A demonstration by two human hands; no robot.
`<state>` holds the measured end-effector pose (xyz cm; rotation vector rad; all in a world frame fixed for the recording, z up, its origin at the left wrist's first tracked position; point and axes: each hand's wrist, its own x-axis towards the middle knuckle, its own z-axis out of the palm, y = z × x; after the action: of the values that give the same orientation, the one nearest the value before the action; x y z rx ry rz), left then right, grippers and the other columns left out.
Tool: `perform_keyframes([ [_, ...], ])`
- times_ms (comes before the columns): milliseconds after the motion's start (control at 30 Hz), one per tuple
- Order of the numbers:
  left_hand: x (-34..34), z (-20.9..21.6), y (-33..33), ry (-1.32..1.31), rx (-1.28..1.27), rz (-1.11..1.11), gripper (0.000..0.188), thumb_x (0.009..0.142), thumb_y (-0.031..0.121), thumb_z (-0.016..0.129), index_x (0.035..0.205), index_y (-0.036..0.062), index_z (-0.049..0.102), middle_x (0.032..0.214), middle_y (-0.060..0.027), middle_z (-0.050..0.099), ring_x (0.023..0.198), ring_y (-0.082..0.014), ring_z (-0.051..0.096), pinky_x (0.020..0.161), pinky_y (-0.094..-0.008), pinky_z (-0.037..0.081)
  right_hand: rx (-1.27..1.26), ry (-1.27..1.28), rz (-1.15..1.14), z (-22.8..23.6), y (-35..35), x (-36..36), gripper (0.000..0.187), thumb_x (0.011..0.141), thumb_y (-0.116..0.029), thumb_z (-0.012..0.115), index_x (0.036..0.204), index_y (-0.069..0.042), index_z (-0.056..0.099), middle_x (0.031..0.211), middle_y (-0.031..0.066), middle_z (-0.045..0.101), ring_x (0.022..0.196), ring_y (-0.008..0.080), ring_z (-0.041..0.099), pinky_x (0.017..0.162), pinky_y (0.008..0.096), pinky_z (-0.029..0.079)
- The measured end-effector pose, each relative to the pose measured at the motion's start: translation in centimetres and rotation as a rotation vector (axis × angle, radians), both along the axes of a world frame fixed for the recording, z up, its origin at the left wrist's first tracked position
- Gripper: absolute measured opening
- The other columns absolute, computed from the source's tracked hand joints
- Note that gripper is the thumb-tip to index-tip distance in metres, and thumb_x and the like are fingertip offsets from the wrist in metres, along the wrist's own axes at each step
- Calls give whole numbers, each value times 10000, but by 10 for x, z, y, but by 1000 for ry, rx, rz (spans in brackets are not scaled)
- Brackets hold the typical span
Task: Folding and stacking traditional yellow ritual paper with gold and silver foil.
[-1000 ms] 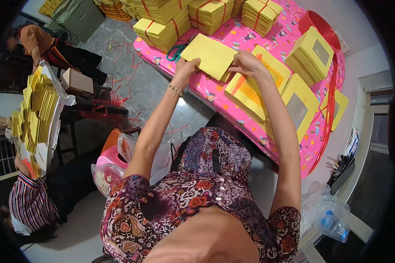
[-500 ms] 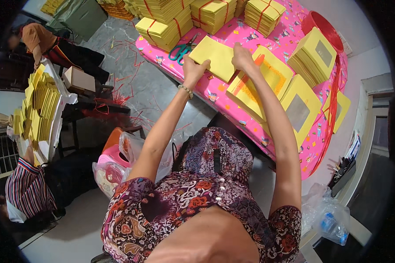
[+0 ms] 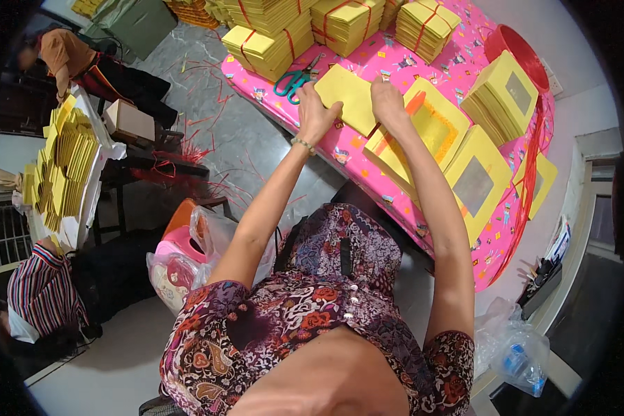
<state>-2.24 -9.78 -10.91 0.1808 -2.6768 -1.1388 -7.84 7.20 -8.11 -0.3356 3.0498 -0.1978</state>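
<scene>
A yellow block of stacked paper (image 3: pixel 349 96) lies on the pink patterned tablecloth, with a hand at each end. My left hand (image 3: pixel 317 116) grips its left end, thumb on the near side and fingers behind. At the right end my right hand (image 3: pixel 388 105) is closed, its fingertips partly hidden behind the knuckles. Scissors with teal handles (image 3: pixel 289 89) rest just left of the block. Close beside my right wrist is a yellow paper stack with an orange printed frame (image 3: pixel 442 132). Another stack, with a grey square on top (image 3: pixel 491 163), lies next to it.
Bundles of yellow paper tied with red cord (image 3: pixel 260 52) line the table's far side. A tall paper stack (image 3: pixel 496 104), a red tub (image 3: pixel 513 52) and red cords (image 3: pixel 530 187) are at the right. Two other people handle yellow paper at a table (image 3: pixel 93 201) on the left.
The view has shifted slightly, moving the table a little right and down in the picture. Both hands stay at the ends of the yellow paper block.
</scene>
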Motion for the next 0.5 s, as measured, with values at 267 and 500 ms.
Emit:
perform_keyframes([
  [267,13,-22,4,347,-396,-108,467,871,237,666,1309,114,561,1363,-191,494,1270,-396,440,1040,-520,356,158,12,74,0,2,0,213,867,-45,595,1072,-19,646,1082,190,691,972,330,695,811,413,576],
  [500,13,-38,-4,345,-353,-219,386,960,221,550,1338,145,577,1380,-190,517,1313,-417,428,1069,-500,360,123,0,79,-4,6,4,220,894,-79,552,1088,-23,641,1040,171,703,974,312,698,791,425,576],
])
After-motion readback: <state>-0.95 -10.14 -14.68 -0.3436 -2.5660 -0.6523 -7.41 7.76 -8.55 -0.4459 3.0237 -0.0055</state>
